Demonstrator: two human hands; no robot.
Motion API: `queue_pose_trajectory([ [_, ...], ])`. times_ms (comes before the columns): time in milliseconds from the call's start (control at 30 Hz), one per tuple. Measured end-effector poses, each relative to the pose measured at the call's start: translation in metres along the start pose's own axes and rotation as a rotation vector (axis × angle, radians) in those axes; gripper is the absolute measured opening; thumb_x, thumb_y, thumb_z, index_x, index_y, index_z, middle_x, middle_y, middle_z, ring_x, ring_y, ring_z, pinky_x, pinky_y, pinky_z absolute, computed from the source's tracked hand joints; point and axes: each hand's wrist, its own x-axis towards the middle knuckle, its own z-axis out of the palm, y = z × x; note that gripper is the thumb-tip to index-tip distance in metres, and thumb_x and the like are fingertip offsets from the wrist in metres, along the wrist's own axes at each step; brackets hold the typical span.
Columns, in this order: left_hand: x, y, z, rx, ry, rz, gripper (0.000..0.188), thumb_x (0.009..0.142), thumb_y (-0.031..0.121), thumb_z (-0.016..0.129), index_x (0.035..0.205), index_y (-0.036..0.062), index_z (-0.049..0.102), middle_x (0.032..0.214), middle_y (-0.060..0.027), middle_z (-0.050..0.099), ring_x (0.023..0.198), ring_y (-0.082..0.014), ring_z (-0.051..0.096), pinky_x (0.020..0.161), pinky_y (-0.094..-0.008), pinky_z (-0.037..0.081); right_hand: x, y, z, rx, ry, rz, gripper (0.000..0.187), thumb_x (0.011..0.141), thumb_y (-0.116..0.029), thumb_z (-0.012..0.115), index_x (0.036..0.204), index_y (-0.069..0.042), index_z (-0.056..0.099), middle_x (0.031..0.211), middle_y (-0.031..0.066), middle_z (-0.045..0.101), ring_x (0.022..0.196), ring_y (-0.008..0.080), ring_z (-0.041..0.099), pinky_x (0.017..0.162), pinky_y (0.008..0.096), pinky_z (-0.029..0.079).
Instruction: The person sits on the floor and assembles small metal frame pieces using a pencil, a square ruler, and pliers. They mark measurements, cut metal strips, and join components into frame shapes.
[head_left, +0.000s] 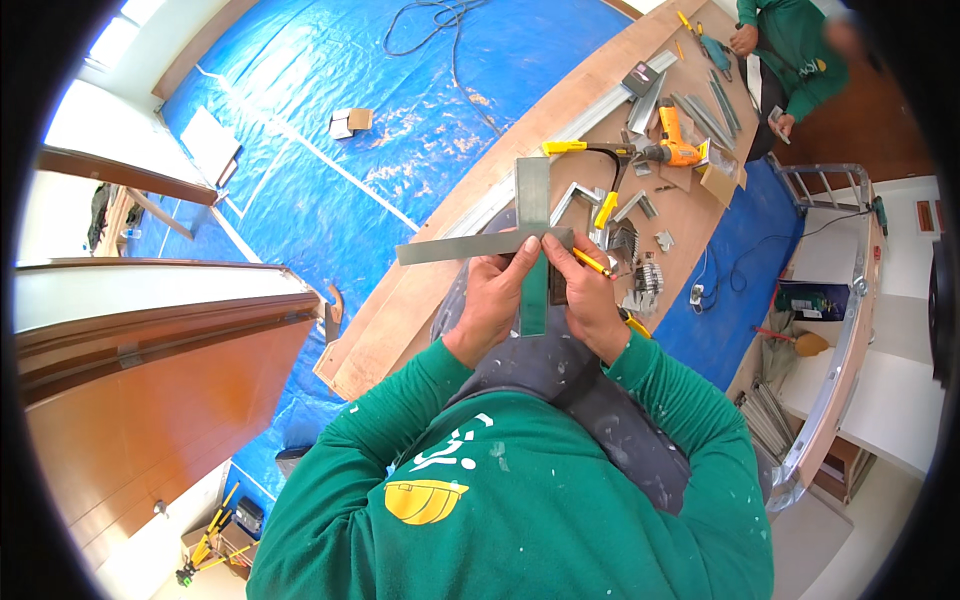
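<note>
In front of my lap, two thin grey metal strips cross each other. The longer part of one strip [450,248] points left, and the other strip [533,190] runs away from me and back toward my chest. My left hand [492,300] pinches them at the crossing, thumb on top. From the other side, my right hand [590,305] presses its thumb at the same spot. A yellow pencil [591,262] sticks out by the right fingers and seems tucked in that hand. The undersides of both grips are hidden.
A long wooden board [400,330] carries an orange drill [680,140], a yellow-handled tool with a black bow [606,210], metal profiles [610,110], brackets [622,243] and an opened carton [720,170]. A co-worker [800,60] sits at the far right. Blue sheeting [330,90] covers the floor.
</note>
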Motion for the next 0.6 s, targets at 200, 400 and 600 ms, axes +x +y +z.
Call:
queue_pose_trajectory([
  [200, 0.0, -0.008, 0.005, 0.043, 0.047, 0.032, 0.028, 0.107, 0.021, 0.068, 0.12, -0.003, 0.072, 0.111, -0.0063, 0.075, 0.1, -0.0104, 0.066, 0.087, -0.0285, 0.052, 0.001, 0.0, -0.001, 0.029, 0.017, 0.011, 0.017, 0.104, -0.015, 0.069, 0.117, -0.004, 0.071, 0.106, 0.001, 0.074, 0.095, 0.0082, 0.067, 0.083, 0.0248, 0.054],
  [400, 0.005, -0.013, 0.012, 0.047, 0.046, 0.049, 0.027, 0.106, 0.021, 0.068, 0.12, -0.002, 0.072, 0.11, -0.0054, 0.076, 0.097, -0.0093, 0.066, 0.084, -0.0271, 0.052, 0.001, -0.006, 0.0, 0.047, 0.05, -0.028, 0.016, 0.104, -0.016, 0.069, 0.116, -0.005, 0.072, 0.106, 0.0001, 0.073, 0.095, 0.0075, 0.066, 0.083, 0.0246, 0.053],
  [600, 0.01, -0.014, 0.019, 0.045, 0.049, 0.056, 0.026, 0.107, 0.02, 0.066, 0.12, -0.0026, 0.07, 0.109, -0.0074, 0.075, 0.095, -0.0113, 0.069, 0.082, -0.0282, 0.056, 0.003, -0.01, -0.001, 0.051, 0.065, -0.038, 0.015, 0.105, -0.018, 0.069, 0.113, -0.005, 0.072, 0.105, -0.0001, 0.073, 0.094, 0.0071, 0.066, 0.083, 0.025, 0.053],
])
